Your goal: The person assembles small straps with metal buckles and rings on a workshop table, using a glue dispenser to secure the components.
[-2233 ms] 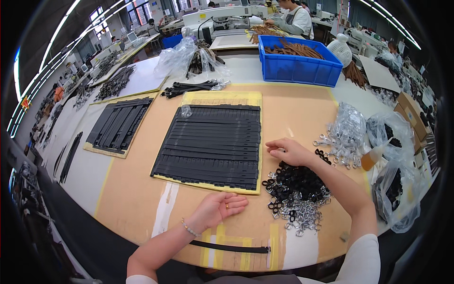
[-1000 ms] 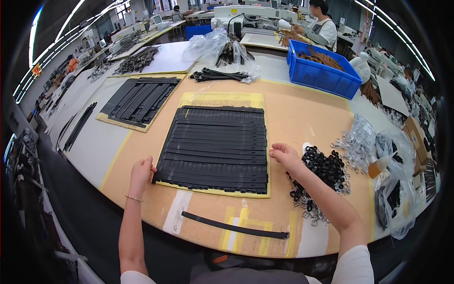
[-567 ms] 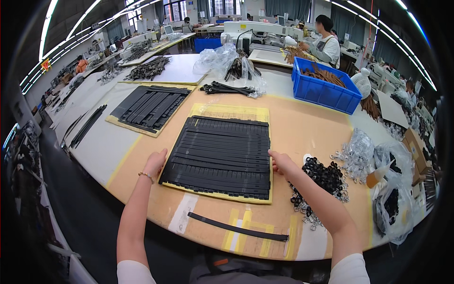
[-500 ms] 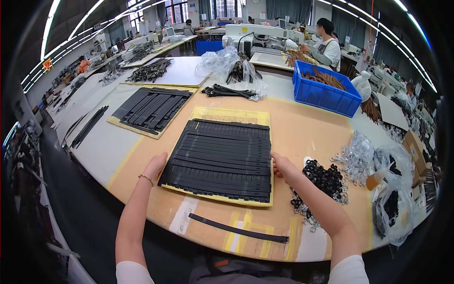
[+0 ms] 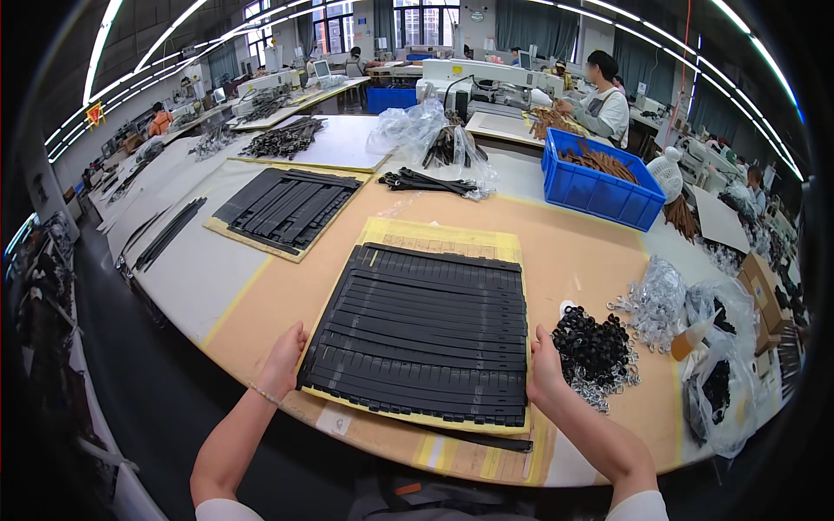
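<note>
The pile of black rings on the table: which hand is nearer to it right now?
Right. The right hand grips the right edge of the yellow board of black straps, just left of the pile of black rings. The left hand is across the board, at its left edge.

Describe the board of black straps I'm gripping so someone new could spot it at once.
On the tan worktable, look at the near edge, where the left hand and right hand grip a yellow board from both sides. It carries rows of black straps. Unlike the second strap board farther left, this one is held.
</note>
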### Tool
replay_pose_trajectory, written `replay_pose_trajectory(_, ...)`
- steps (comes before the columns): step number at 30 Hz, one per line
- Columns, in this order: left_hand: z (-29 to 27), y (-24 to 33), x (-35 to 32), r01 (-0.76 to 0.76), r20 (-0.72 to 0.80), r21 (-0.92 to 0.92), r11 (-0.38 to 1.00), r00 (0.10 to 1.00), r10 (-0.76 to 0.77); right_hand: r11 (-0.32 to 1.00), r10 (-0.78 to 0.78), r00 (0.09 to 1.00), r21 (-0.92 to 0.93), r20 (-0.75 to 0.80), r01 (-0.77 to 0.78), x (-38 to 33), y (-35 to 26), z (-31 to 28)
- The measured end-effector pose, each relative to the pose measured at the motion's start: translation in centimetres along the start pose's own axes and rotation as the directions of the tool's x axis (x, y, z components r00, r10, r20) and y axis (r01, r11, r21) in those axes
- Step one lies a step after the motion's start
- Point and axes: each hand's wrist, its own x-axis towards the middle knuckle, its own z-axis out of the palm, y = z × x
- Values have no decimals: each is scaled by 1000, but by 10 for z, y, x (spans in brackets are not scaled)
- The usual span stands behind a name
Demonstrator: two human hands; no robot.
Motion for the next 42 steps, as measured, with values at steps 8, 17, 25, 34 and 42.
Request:
replay_pose_trajectory(8,6,25,28,-52,133,-19,998,990,55,996,-82,995,37,63,80,12,-19,-4)
replay_pose_trajectory(17,29,11,150,-9,169,41,999,986,2,997,-73,995,29,-68,75,90,-44,1)
replay_pose_trajectory(25,66,32,157,-12,152,278,960,988,-31,917,26,999,-397,-43,-41,102,-74,-26)
replay_pose_trajectory(34,100,28,111,-468,290,846,255,806,516,488,-150,978,-849,146,201,39,-99,-39)
replay_pose_trajectory(42,233,-38,20,-958,868,286,1,259,424,217,-324,914,-922,243,321,-36,-80,-59)
